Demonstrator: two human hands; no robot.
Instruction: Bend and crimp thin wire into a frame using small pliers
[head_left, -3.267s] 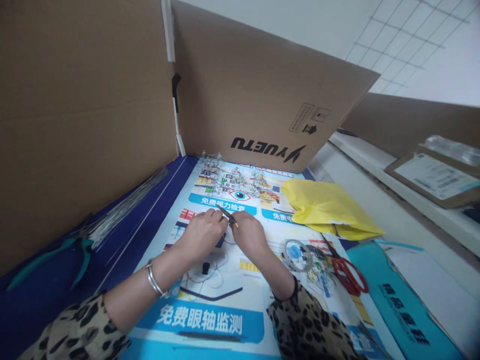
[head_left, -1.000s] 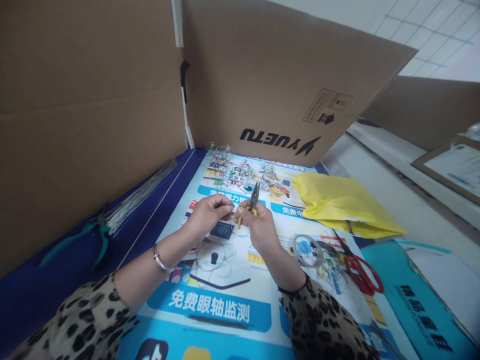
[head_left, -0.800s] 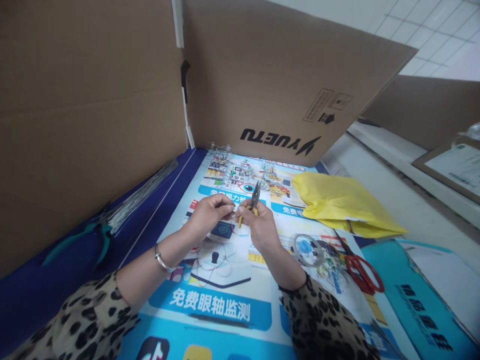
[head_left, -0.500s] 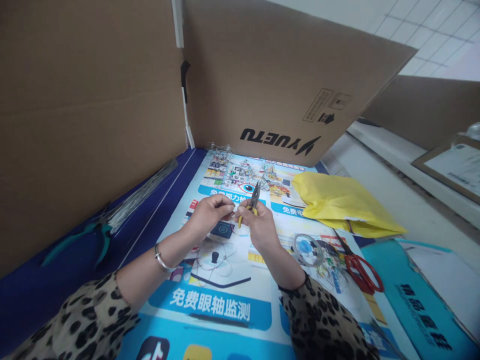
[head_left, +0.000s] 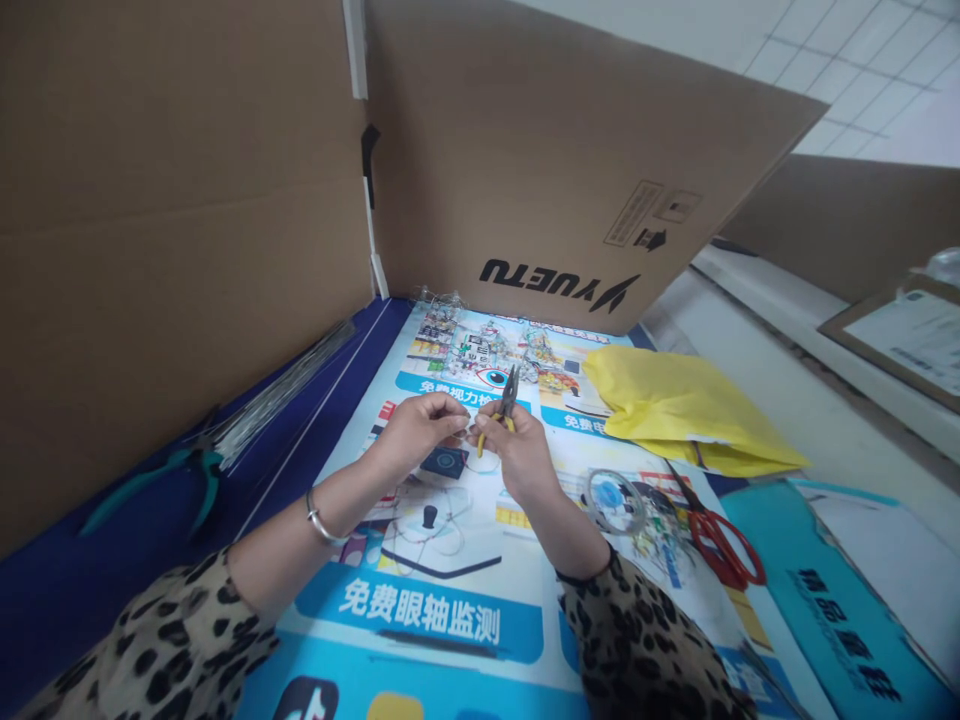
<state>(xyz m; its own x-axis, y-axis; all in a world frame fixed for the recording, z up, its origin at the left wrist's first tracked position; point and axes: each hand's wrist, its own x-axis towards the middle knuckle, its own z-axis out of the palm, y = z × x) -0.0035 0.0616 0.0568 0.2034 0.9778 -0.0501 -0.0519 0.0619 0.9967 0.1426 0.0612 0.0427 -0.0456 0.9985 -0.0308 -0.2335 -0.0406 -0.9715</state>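
Over the middle of the printed sheet (head_left: 442, 690), both hands meet almost fingertip to fingertip. My right hand (head_left: 517, 440) is closed around yellow-handled needle-nose pliers (head_left: 508, 395), whose dark jaws point away from me. Its thumb and index finger also pinch toward the left fingertips. My left hand (head_left: 420, 425) has thumb and index finger pressed together on something tiny, too small to name. A thin wire loop seems to hang below the fingers, faint against the print. Beneath the hands, fine wire lies on the sheet.
Teal-handled cutters (head_left: 196, 470) lie at left beside a bundle of thin wires (head_left: 289, 390). Cardboard walls (head_left: 525, 150) stand behind and left. To the right are a yellow bag (head_left: 675, 400), red scissors (head_left: 724, 545), a clear round spool (head_left: 615, 500) and a teal packet (head_left: 832, 590).
Both hands stay nearly in place, fingertips still close together. The pliers remain in my right hand; only slight finger movement shows.
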